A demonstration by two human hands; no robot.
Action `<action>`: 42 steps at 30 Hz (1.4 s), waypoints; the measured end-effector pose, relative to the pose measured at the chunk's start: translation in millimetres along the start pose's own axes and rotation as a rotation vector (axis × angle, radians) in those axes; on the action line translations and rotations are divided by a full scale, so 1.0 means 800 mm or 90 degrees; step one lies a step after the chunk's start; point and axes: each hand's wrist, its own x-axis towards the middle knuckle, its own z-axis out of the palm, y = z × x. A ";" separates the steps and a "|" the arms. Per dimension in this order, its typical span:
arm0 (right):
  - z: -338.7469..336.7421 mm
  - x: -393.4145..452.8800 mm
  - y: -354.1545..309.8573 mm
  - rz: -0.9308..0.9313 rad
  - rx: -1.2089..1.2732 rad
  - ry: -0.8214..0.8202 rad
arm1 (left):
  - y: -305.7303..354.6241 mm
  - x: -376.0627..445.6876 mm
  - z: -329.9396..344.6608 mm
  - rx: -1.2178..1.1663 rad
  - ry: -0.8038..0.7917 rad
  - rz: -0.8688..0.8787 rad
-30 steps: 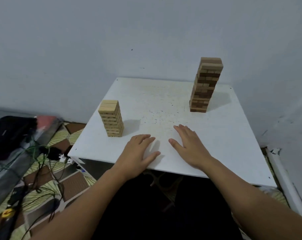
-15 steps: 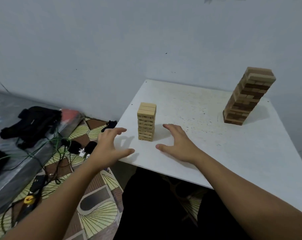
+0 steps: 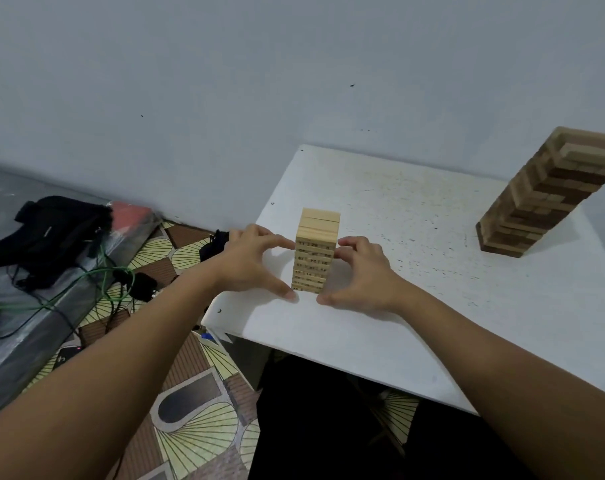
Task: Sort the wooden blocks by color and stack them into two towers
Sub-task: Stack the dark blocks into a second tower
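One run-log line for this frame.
left hand: cups light tower | right hand: cups it | dark tower: untouched, table

We are seeing a pale pine block tower (image 3: 316,251), a mixed tan-and-dark-brown block tower (image 3: 543,195), a white speckled table (image 3: 415,306), brown-and-cream fan-patterned flooring (image 3: 197,434), a green cable (image 3: 103,275).

**Hands at the pale tower**

Left hand (image 3: 250,263) and right hand (image 3: 359,275) cupped around light wooden tower (image 3: 315,251), fingertips at its sides, near white table (image 3: 415,306) corner. Taller mixed brown tower (image 3: 543,195) far right, well apart. Black bag (image 3: 48,233), green cable (image 3: 86,282) on floor, left.
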 end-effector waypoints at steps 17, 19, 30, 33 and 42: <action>0.008 0.003 0.007 -0.010 0.057 0.038 | -0.008 0.020 0.018 -0.009 0.024 0.027; 0.010 0.003 0.008 -0.010 0.058 0.041 | -0.009 0.019 0.019 -0.010 0.027 0.031; 0.012 0.001 0.008 -0.010 0.068 0.046 | -0.008 0.019 0.019 -0.015 0.019 0.042; 0.011 0.001 0.003 -0.005 0.070 0.049 | -0.005 0.020 0.014 -0.028 -0.022 0.026; 0.023 0.006 0.000 -0.003 0.040 0.087 | -0.001 0.031 0.019 -0.031 -0.020 0.042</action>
